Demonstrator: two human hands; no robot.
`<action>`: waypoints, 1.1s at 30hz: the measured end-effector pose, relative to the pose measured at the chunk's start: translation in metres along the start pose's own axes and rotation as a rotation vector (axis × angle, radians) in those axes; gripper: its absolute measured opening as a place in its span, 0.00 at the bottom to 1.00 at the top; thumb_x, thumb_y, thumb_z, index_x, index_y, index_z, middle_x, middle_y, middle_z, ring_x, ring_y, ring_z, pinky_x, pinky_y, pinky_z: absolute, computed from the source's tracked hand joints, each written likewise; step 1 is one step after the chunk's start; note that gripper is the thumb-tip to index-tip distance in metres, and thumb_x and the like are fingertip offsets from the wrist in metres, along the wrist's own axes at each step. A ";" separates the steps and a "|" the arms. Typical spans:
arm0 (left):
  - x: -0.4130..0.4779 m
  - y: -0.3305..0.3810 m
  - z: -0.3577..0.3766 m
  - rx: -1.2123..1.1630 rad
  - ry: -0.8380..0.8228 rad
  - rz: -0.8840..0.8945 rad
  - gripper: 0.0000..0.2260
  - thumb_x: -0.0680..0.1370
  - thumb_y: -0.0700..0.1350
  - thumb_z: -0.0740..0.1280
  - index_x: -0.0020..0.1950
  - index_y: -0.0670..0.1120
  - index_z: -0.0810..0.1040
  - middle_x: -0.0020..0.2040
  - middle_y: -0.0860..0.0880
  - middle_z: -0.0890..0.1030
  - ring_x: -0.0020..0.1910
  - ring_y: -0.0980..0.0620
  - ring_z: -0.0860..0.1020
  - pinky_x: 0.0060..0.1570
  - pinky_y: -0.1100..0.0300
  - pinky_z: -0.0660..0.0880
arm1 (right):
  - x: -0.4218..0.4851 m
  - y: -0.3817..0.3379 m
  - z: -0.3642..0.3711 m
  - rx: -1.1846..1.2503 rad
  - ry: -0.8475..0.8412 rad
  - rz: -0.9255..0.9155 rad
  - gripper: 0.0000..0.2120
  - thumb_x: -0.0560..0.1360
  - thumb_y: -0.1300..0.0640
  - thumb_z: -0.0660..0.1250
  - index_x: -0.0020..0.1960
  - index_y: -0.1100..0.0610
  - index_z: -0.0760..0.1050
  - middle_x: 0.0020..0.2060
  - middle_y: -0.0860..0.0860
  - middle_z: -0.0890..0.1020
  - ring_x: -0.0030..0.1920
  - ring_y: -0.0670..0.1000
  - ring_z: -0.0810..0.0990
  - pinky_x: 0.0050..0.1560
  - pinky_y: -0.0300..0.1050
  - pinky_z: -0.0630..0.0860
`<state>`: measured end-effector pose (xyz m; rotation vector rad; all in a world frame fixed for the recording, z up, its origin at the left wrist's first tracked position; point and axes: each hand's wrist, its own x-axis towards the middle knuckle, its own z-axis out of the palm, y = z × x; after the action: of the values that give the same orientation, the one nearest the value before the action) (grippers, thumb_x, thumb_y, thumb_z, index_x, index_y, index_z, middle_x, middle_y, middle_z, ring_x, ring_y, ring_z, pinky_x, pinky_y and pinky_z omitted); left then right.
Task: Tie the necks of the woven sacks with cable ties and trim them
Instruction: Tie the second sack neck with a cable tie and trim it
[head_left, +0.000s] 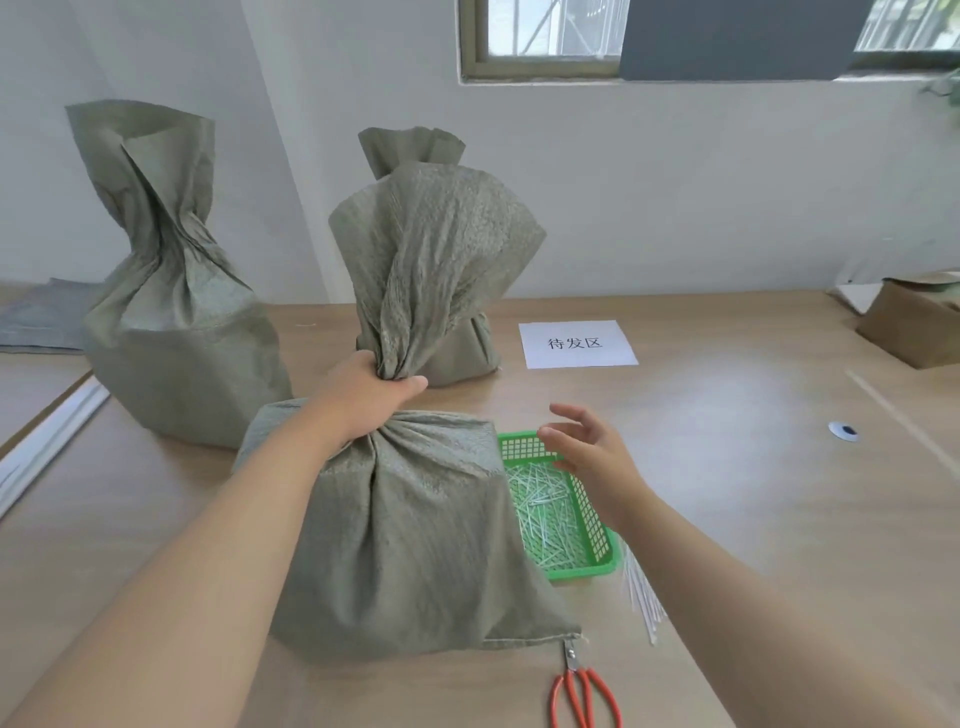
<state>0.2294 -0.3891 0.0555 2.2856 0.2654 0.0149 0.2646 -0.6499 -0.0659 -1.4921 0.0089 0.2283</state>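
Where the light wooden table (753, 467) comes closest to the viewer, red-handled metal scissors (584, 691) lie with blades together, their tips just beside the front right corner of the nearest grey-green woven sack (415, 519). Right of that sack lies a loose bundle of thin white cable ties (641, 597). Just beyond them, close against the sack's right side, is a green plastic mesh basket (597, 525) holding short white trimmed ends (540, 499). The right hand (587, 447) hovers over the basket's far left corner, fingers spread and relaxed, holding nothing. At the top of the sack the left hand (371, 397) grips the gathered neck, fingers and thumb curled tight around it, and the loose mouth fans upward above the fist. Directly behind the sack stands a second woven sack (475, 343), largely hidden. Behind and to the right lies a white paper sheet with printed characters (576, 343). Behind and to the left, a third woven sack (176, 338) stands upright with a twisted neck. Far off to the right sits a brown cardboard box (909, 327).
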 end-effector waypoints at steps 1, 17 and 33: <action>0.002 0.000 0.001 -0.001 0.003 -0.005 0.14 0.78 0.53 0.70 0.57 0.44 0.82 0.56 0.43 0.83 0.55 0.44 0.78 0.57 0.51 0.72 | 0.000 0.011 -0.010 -0.011 0.043 0.018 0.21 0.71 0.56 0.77 0.62 0.52 0.77 0.52 0.55 0.85 0.48 0.50 0.82 0.50 0.48 0.76; 0.014 0.001 0.010 0.004 0.033 0.000 0.06 0.78 0.53 0.71 0.51 0.53 0.79 0.47 0.54 0.79 0.54 0.47 0.76 0.55 0.54 0.69 | -0.020 0.163 -0.110 -0.404 0.248 0.428 0.20 0.70 0.54 0.77 0.60 0.54 0.76 0.45 0.56 0.83 0.39 0.52 0.79 0.41 0.46 0.76; 0.031 -0.012 0.011 -0.045 -0.001 0.001 0.13 0.66 0.62 0.74 0.47 0.60 0.81 0.53 0.51 0.83 0.56 0.48 0.81 0.65 0.43 0.74 | -0.006 0.212 -0.124 -1.161 0.241 0.541 0.17 0.74 0.50 0.67 0.60 0.55 0.73 0.55 0.53 0.80 0.54 0.57 0.82 0.50 0.46 0.77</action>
<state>0.2591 -0.3839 0.0370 2.2405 0.2614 0.0198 0.2427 -0.7605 -0.2847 -2.6538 0.5614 0.5412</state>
